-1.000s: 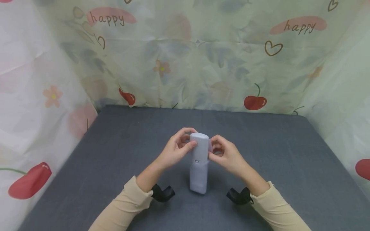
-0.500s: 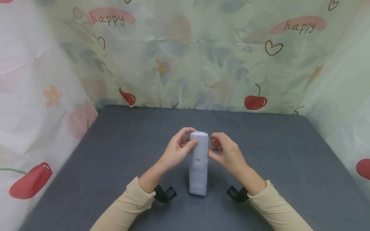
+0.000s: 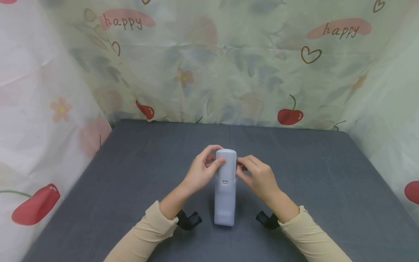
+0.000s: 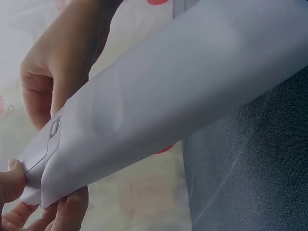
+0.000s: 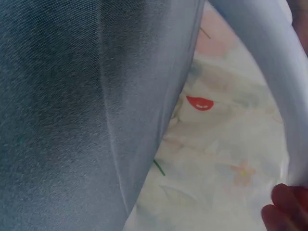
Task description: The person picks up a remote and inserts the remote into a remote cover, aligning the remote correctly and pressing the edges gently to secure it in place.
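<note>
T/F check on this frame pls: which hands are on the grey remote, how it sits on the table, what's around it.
1. Both hands hold the far end of the grey remote. True: the left hand and right hand each grip one side of it.
2. The remote lies face up with its buttons showing. False: a plain back with a small latch faces the head camera.
3. The remote's near end is at the grey table. True, as far as the head view shows.
4. The backdrop is plain white. False: it is printed with cherries, flowers, hearts and the word happy.
5. The left hand rests flat on the table. False: its fingers curl round the remote's far end.
</note>
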The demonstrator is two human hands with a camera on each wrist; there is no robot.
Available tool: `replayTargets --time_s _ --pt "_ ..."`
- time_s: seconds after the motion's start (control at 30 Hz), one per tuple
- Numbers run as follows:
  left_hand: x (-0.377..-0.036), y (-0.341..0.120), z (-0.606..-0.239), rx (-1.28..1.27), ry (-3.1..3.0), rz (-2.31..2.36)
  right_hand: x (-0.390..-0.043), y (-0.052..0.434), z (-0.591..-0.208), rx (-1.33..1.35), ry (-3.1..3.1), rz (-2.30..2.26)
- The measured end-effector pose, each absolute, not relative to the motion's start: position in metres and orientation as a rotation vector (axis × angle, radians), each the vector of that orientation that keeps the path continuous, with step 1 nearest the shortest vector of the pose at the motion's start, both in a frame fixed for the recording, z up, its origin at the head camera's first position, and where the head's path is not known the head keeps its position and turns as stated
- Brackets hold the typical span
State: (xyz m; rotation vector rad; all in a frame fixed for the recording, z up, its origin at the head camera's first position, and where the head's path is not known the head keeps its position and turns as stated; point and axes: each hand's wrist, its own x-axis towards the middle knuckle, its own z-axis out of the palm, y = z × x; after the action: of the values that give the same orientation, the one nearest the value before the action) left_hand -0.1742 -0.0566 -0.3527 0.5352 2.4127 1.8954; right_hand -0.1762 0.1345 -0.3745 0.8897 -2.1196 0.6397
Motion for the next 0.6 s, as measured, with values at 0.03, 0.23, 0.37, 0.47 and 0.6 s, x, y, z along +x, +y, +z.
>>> replayTargets --time_s 0.03,0.23,0.37,0.47,0.6 --pt "-0.174 -0.057 -0.353 0.538 2.413 1.888 -0.176 0.134 -0.374 0.882 -2.131 0.639" --pt "-0.175 -0.057 -0.353 0.576 2.399 1.882 -0.173 0.133 -0.369 0.875 -2.241 0.641" --pt "-0.176 -0.057 -0.353 0.599 2.394 1.880 -0.172 0.135 -0.362 0.916 -2.347 0.635" --pt "-0.177 -0.057 -0.353 0.597 2.395 1.859 -0.171 0.136 -0.359 0.936 -2.404 0.607" --pt "-0.177 -0.057 -0.354 0.626 2.405 1.832 -0.171 0.137 -0.360 0.921 -2.406 0.592"
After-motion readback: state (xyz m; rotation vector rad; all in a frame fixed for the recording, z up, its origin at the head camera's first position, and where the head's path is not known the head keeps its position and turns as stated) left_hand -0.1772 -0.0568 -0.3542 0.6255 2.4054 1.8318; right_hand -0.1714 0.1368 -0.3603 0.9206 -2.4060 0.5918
